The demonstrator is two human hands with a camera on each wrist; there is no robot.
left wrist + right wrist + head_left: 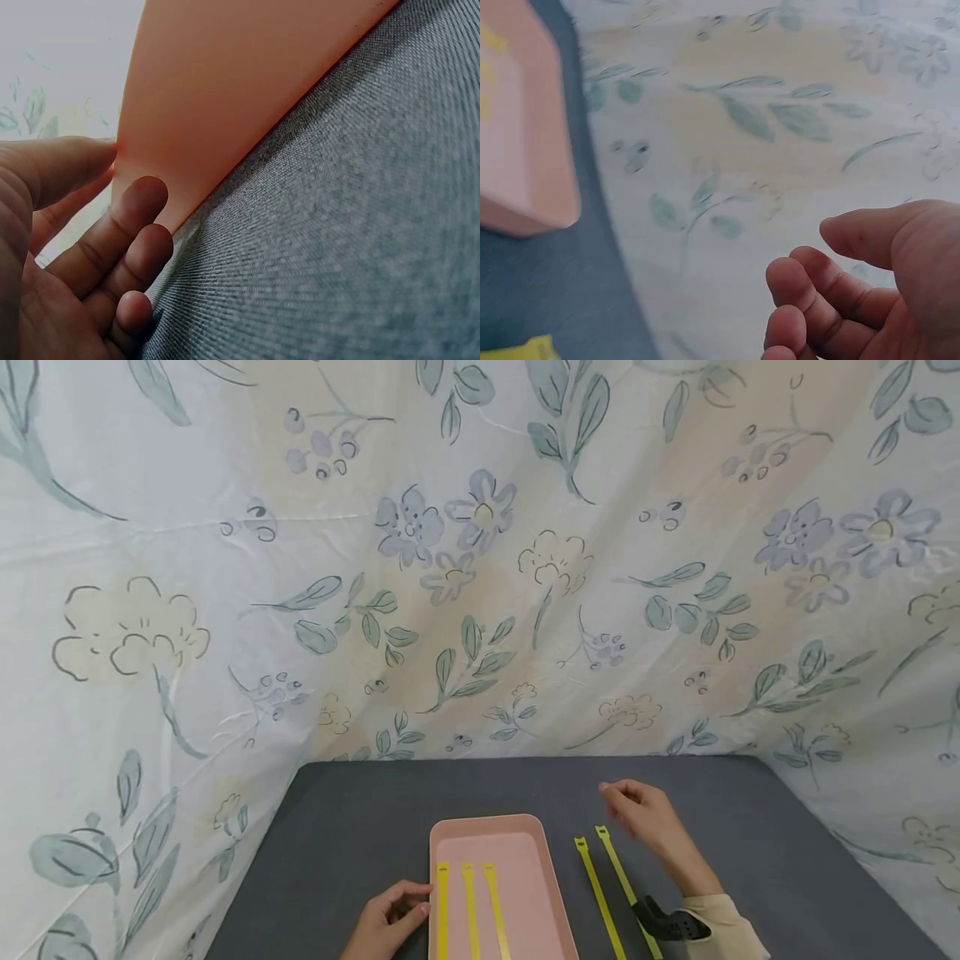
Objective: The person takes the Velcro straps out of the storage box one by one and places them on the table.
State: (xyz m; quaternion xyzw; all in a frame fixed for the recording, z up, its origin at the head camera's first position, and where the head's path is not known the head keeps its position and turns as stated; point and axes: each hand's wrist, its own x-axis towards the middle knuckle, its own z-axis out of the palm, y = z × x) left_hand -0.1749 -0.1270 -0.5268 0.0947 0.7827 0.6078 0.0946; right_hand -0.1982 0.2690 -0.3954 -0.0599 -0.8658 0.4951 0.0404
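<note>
A pink rectangular tray (519, 850) holds three yellow straps with slotted heads, side by side: a left strap (442, 906), a middle strap (470, 906) and a right strap (497, 910). My left hand (388, 917) is at the tray's left side, its fingers loosely bent. In the left wrist view, thumb and fingertips (142, 201) touch the tray's outer wall (225, 82). Right of the tray, two more yellow straps, a nearer one (600, 897) and another (618, 866), lie on the table. Beyond their heads, my right hand (647, 818) hovers with bent, relaxed fingers, holding nothing.
A dark grey cloth (345, 827) covers the table. Behind it and along both sides hangs a white curtain (480, 685) printed with flowers and leaves. A black band (671, 922) circles the right wrist over a pale sleeve (723, 927).
</note>
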